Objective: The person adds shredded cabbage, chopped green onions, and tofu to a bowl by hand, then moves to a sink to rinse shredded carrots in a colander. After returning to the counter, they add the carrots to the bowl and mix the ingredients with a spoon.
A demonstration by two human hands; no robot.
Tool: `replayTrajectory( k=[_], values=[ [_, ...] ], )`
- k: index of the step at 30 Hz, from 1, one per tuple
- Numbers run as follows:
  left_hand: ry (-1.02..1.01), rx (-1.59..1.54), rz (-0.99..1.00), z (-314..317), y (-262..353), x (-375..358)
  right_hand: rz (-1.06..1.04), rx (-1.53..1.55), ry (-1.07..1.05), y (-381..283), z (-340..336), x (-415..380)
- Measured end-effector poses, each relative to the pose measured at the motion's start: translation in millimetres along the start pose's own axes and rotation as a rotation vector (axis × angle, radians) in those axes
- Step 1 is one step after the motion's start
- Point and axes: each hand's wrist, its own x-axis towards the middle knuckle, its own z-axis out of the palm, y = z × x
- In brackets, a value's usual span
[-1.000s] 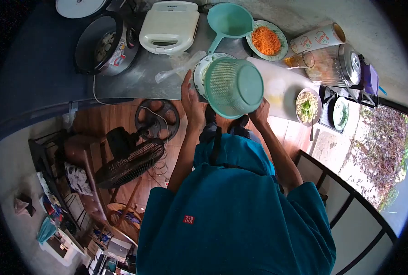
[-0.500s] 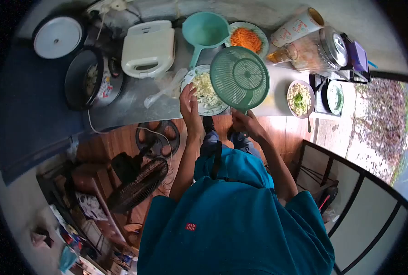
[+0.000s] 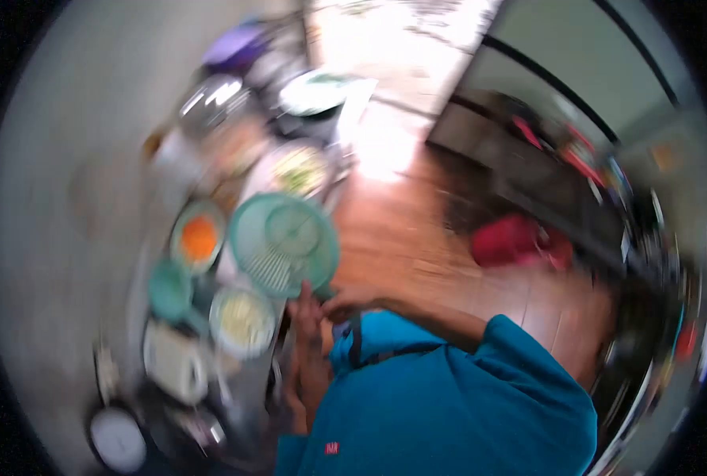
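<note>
The view is smeared by motion. My right hand (image 3: 347,302) is closed around the handle of a green plastic strainer (image 3: 290,238), held above the counter's edge. The strainer's slotted basket looks to have nothing in it. Close to its lower rim is my left hand (image 3: 307,308), its fingers reaching up; whether they touch or grip the rim is too blurred to say. Beside the strainer lies a plate of pale shredded vegetable (image 3: 242,321). A bowl of pale food with green pieces on top (image 3: 299,173) sits just beyond the strainer.
Along the wall stand a plate of shredded carrot (image 3: 198,239), a second green strainer or dipper (image 3: 169,290), a white sandwich maker (image 3: 176,362) and a large lidded jar (image 3: 220,107). A red object (image 3: 512,242) rests on the wooden floor by a dark low cabinet (image 3: 552,186).
My head and body have turned right, so the counter now runs down the left side. The strainer turned with me in my right hand. My left hand left the shredded-vegetable plate and came near the strainer.
</note>
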Motion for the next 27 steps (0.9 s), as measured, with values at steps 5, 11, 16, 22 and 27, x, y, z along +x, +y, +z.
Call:
replayTrajectory(
  k=[5, 11, 16, 22, 27],
  values=[
    [-0.442, 0.157, -0.352, 148, -33, -36, -0.342, -0.068, 0.268, 30, -46, -149],
    [-0.787, 0.168, -0.572, 282, -199, -101, -0.57, -0.042, 0.632, 116, -66, -370],
    [-0.728, 0.119, -0.516, 418, -244, -206, -0.841, -0.461, 1.303, 191, -89, -493],
    [-1.137, 0.206, -0.571, 550, -359, -245, -1.049, 0.175, 1.537, 343, -132, -691],
    [-1.267, 0.403, -0.604, 671, -464, -334, -1.071, 0.576, 2.308, 554, -196, -804]
  ],
)
